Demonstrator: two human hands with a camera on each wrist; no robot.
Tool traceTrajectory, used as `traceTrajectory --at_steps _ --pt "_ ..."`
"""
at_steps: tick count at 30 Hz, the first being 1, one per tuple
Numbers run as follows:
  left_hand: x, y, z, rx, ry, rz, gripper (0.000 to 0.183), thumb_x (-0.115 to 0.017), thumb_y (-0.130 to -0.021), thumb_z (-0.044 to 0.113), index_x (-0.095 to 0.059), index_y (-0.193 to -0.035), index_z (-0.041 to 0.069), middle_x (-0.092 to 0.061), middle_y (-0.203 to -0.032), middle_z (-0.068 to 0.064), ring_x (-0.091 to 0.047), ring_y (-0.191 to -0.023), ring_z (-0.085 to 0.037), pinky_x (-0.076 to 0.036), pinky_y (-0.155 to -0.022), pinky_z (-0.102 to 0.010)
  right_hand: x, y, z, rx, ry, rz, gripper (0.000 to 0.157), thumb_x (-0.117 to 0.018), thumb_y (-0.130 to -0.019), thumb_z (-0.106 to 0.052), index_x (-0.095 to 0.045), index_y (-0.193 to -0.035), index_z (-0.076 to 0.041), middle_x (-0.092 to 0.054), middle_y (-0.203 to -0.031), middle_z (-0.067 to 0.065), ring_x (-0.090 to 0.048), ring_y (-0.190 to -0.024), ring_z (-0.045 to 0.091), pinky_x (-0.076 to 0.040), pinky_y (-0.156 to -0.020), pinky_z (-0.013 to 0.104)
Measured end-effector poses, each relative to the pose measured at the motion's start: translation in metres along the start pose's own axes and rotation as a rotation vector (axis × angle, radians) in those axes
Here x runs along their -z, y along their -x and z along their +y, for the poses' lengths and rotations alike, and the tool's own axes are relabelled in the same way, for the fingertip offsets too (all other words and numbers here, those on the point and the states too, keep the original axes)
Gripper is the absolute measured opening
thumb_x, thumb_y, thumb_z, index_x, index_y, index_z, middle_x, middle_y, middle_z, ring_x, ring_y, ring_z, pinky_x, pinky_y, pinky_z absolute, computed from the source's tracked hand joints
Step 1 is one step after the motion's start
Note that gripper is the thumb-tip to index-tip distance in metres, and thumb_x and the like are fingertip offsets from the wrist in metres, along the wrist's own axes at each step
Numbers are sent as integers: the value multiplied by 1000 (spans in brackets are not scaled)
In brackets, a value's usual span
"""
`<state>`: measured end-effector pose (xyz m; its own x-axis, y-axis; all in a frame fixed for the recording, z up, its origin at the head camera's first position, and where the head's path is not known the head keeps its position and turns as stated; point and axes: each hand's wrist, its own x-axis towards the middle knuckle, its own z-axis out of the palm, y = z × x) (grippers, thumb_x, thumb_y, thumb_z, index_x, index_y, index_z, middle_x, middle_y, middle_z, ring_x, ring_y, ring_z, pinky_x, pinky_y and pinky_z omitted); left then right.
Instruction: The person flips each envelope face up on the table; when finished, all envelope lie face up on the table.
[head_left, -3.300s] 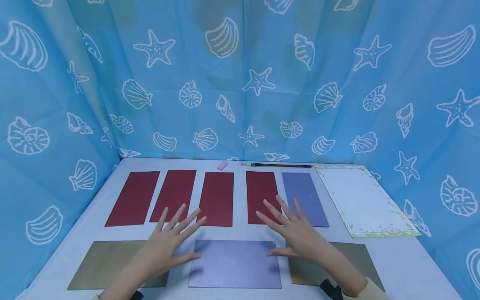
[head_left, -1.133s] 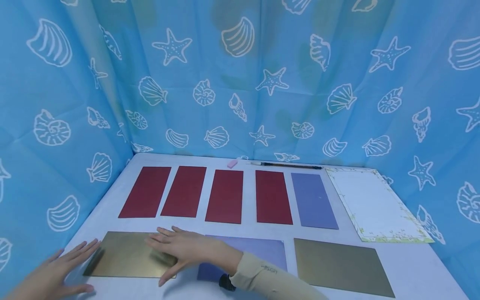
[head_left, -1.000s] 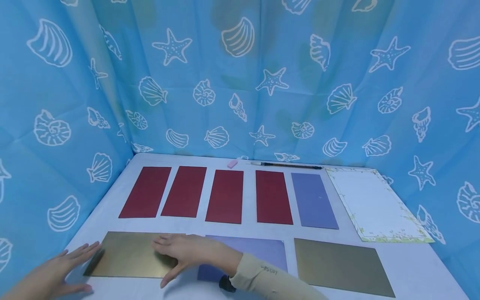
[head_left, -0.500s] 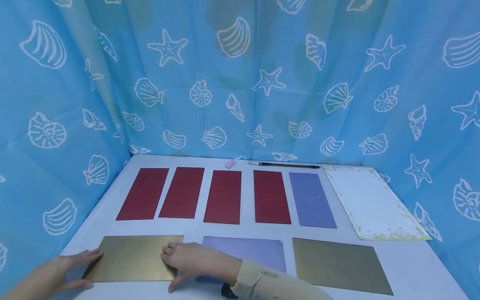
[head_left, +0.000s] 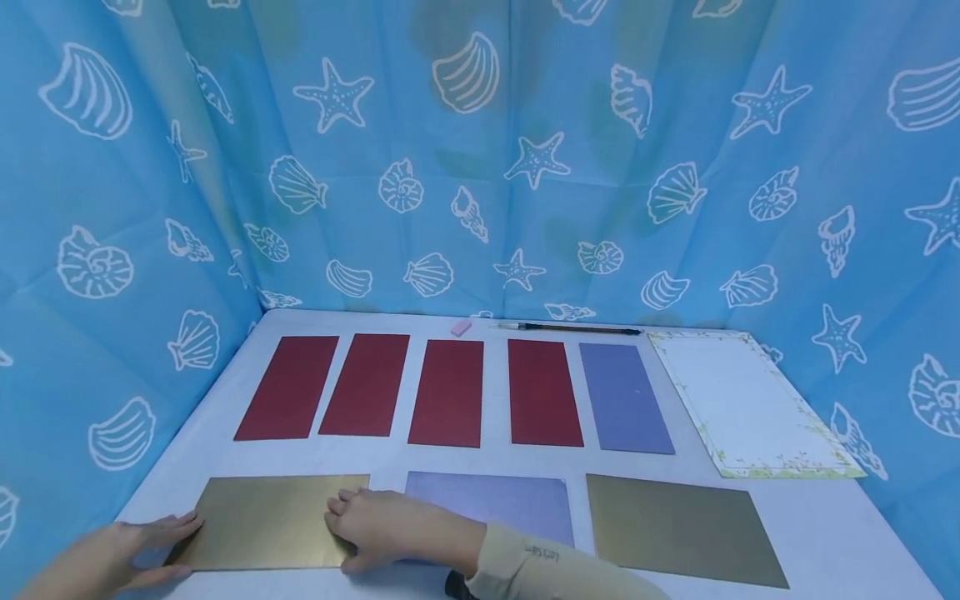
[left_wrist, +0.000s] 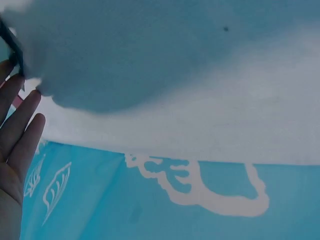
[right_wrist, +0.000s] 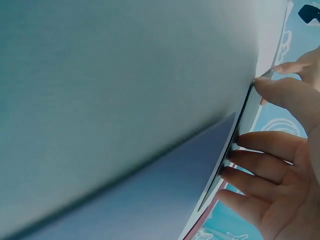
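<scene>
We log the gold card (head_left: 262, 525) at the table (head_left: 450, 461)'s near left, long axis running hand to hand. Left hand (head_left: 112, 550): fingers extended, at its left edge. Right hand (head_left: 390, 525): thumb and fingertips apart, touching its right edge. Neither nearer.

White-topped bench (head_left: 536, 461), things in two rows plus far-edge bits. Near row, left to right: gold board (head_left: 262, 521), lilac board (head_left: 495, 504) partly hidden from view, second gold board (head_left: 678, 529). Row behind: four dark red panels (head_left: 446, 392), then narrow purple panel (head_left: 627, 398), all apart. White sheet (head_left: 750, 404), leafy border, right of purple panel. Far edge: small pink block (head_left: 461, 327), slim dark brush (head_left: 585, 328) near it.
</scene>
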<state>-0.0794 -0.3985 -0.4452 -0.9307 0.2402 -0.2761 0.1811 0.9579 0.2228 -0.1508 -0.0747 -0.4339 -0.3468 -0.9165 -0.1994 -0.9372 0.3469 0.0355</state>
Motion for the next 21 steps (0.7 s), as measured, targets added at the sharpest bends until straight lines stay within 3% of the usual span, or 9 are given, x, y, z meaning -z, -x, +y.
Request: traceTrajectory --at_steps 5,9,12,16,19,21 --pt "-1 0 0 28 -41 -3 71 -71 -78 53 -64 -122 -2 -66 -117 -19 -65 -102 -33 -57 -76 -41 -1 7 0 14 68 47 58 -64 -87 -51 -59 -131 -15 -58 -128 -7 -50 -121 4 -39 -102 20" --pt "2 3 1 46 -14 -1 69 -70 -80 50 -63 -122 -4 -65 -115 -23 -64 -102 -39 -56 -77 -46 -1 12 1 26 68 101 42 -66 -87 -44 -65 -119 -17 -62 -110 -11 -55 -100 -2 -43 -91 15" --pt "7 5 3 77 27 0 68 -71 -80 48 -63 -124 -3 -64 -116 -24 -62 -104 -44 -55 -78 -50 1 15 3 21 26 110 39 -64 -89 -39 -65 -120 -16 -64 -114 -9 -57 -102 -1 -43 -91 14" --pt "14 10 6 85 49 51 63 -69 -82 47 -64 -123 -1 -66 -116 -21 -61 -107 -43 -55 -78 -48 6 19 8 34 -13 136 42 -60 -92 -35 -63 -128 -13 -63 -124 -6 -58 -111 2 -47 -85 13" --pt "17 14 7 73 54 100 57 -68 -86 43 -65 -122 -2 -67 -114 -21 -64 -102 -39 -56 -76 -46 9 22 11 53 -46 183 37 -59 -93 -30 -65 -125 -12 -66 -120 -5 -62 -87 -4 -46 -63 9" --pt "19 15 8 89 56 115 58 -67 -87 44 -65 -122 -3 -67 -113 -21 -67 -96 -35 -56 -76 -47 10 24 12 60 -67 217 34 -59 -94 -27 -67 -123 -12 -67 -117 -5 -55 -64 -6 -38 -50 9"
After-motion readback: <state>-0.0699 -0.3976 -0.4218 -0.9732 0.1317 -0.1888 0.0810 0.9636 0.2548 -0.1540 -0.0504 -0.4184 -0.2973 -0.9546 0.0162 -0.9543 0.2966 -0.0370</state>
